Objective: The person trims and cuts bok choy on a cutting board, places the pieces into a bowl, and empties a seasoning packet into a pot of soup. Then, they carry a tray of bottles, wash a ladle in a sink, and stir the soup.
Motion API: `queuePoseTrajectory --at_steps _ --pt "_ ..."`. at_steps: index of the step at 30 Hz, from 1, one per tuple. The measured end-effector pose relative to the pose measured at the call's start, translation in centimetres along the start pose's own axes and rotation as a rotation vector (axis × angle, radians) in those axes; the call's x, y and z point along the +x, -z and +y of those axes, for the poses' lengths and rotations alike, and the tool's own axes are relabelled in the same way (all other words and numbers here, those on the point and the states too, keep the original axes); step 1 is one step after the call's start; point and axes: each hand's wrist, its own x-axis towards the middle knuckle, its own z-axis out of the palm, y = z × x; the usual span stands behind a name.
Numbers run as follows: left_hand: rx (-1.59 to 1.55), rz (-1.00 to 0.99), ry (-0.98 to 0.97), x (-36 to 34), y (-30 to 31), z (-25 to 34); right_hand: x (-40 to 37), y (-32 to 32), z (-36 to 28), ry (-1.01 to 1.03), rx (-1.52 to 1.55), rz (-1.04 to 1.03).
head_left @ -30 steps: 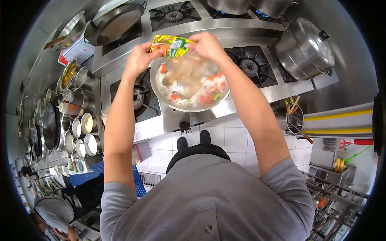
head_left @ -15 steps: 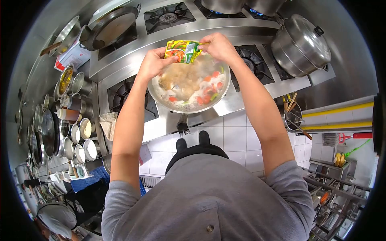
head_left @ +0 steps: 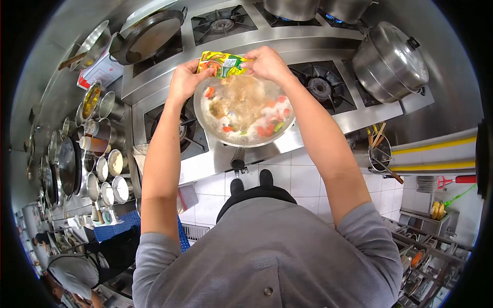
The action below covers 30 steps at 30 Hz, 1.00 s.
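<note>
Both hands hold a yellow and green seasoning packet (head_left: 222,63) by its two ends, above the far side of a steaming pan (head_left: 241,142). My left hand (head_left: 187,79) grips the left end, thumb across the printed front. My right hand (head_left: 266,64) pinches the right end. In the pan is a bubbling pale liquid with orange-red vegetable pieces (head_left: 267,129), some green pieces (head_left: 279,126) and a brownish mound of powder (head_left: 233,100) in the middle. Whether the packet's lower edge is open cannot be made out.
A lidded steel pot (head_left: 390,61) stands at the right of the stove, near a bare burner (head_left: 320,88). A dark wok (head_left: 149,38) sits at the back left. Bowls and a sauce bottle (head_left: 94,145) line the left side. Another person (head_left: 77,272) is at lower left.
The packet and both hands have shifted slightly left, and the packet looks more crumpled. My view has tilted a little. Steam over the pan has thinned.
</note>
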Motion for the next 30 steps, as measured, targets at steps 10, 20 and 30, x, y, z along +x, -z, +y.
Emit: queuePoseTrajectory --at_steps 10,20,30 --pt "-0.204 -0.184 0.014 0.1 -3.4 -0.3 -2.3 4.0 0.2 0.040 -0.242 0.003" --pt "0.061 -0.033 -0.080 2.8 -4.6 0.7 -0.5 2.8 2.9 0.023 -0.128 0.286" --pt "-0.065 -0.034 0.002 -0.9 0.6 -1.1 -0.6 0.4 -1.4 0.108 -0.141 0.047"
